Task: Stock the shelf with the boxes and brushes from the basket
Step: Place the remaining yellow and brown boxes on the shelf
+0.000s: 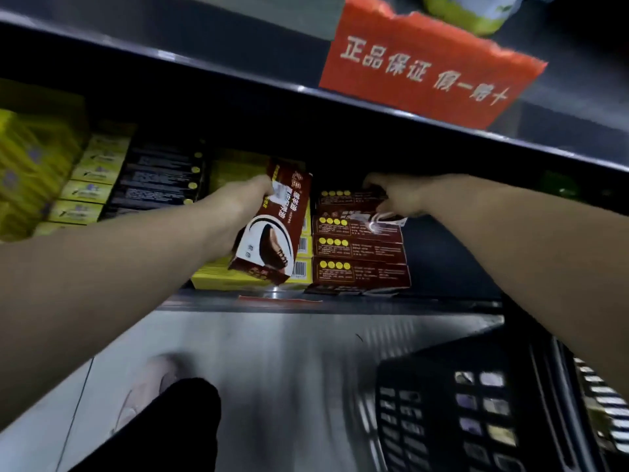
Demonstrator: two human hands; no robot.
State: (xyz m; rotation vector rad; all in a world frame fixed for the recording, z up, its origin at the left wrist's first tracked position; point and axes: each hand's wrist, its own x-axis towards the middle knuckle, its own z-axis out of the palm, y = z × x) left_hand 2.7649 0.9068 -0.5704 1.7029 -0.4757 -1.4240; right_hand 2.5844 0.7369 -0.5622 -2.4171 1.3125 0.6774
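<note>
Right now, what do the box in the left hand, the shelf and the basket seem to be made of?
Red box gripped by the left hand: printed cardboard, slightly glossy, with crisp folded edges and a white label. Shelf: probably dark painted metal, with a bright glint along its thin edge. Basket: likely black moulded plastic, with regular lattice openings.

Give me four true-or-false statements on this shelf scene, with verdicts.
1. The left hand holds a dark red box. True.
2. The right hand hangs idle at the person's side. False: it grips the top box of the red stack on the shelf.
3. The basket sits on the shelf. False: it stands lower, on the floor, to the right.
4. Yellow boxes are stacked left of the red stack. True.
</note>
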